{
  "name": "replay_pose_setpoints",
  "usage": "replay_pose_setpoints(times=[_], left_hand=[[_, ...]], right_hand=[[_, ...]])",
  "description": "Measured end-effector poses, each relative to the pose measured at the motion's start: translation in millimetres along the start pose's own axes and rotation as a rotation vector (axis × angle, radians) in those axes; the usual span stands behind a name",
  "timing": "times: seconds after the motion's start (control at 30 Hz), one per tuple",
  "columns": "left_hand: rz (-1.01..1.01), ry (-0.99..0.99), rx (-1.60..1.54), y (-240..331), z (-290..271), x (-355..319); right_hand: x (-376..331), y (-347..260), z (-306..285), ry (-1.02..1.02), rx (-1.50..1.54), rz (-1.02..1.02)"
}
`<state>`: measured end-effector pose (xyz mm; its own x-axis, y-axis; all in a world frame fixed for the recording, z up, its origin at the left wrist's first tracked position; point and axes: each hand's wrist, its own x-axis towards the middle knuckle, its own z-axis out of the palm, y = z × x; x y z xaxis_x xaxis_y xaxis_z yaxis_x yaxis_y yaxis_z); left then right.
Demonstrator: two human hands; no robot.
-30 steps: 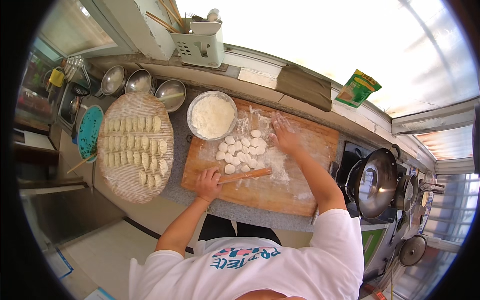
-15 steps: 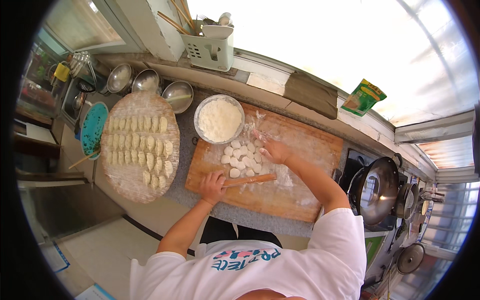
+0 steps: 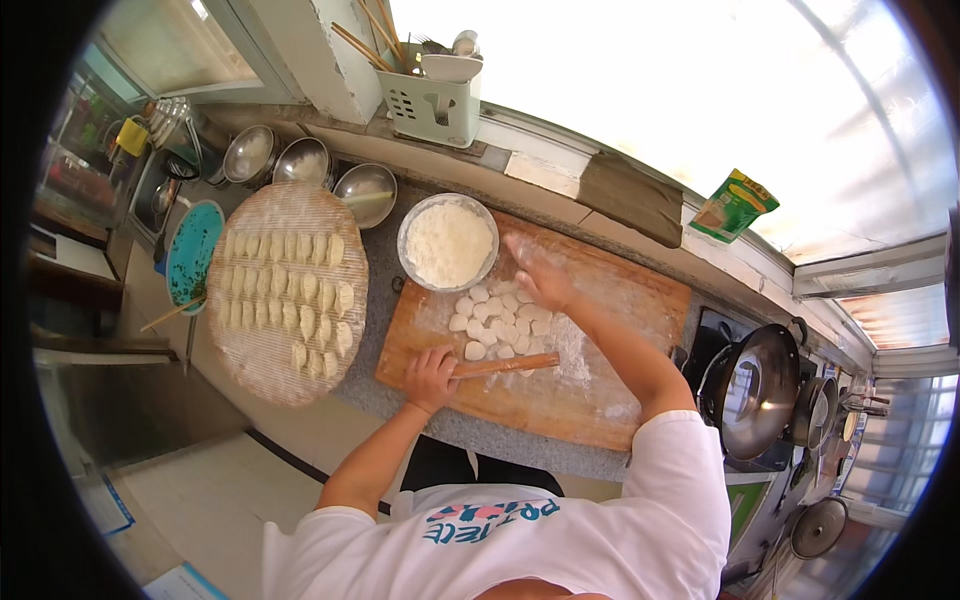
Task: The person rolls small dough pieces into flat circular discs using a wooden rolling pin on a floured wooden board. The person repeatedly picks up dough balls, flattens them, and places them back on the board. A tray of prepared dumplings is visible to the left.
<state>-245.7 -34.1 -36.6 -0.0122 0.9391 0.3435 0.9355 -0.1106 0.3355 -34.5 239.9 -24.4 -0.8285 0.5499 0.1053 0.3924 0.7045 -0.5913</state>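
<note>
**Hands at the floured board**

The left hand (image 3: 430, 375) is grasping the end of a wooden rolling pin (image 3: 505, 366), whose long axis is running from 9 to 3 o'clock. The right hand (image 3: 540, 280) is resting open and flat at 12 o'clock of the small, round, soft dough pieces (image 3: 495, 320), touching them. All are lying on the dusty wooden cutting board (image 3: 620, 300).

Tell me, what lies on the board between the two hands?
In the head view, small white dough pieces lie between the left hand and the right hand, on the floured wooden board.
</note>
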Motion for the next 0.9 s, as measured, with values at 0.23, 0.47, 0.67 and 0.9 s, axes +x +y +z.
replay_pose_setpoints(times=[0.23,0.47,0.67,0.9], left_hand=[[-0.003,-0.017,-0.008,-3.0,2.1,-4.0],[0.004,-0.012,-0.002,-1.7,3.2,-3.0],[0.029,0.015,-0.004,-3.5,2.3,-3.9],[0.043,0.022,-0.018,-6.3,7.5,-0.1]], right_hand=[[-18.4,-28.1,12.8,-0.383,0.009,0.069],[-56.6,8.3,-13.1,0.151,-0.204,0.225],[-105.2,-31.6,13.3,-0.009,0.409,0.188],[-144.7,0.1,-6.0,0.265,-0.288,0.462]])
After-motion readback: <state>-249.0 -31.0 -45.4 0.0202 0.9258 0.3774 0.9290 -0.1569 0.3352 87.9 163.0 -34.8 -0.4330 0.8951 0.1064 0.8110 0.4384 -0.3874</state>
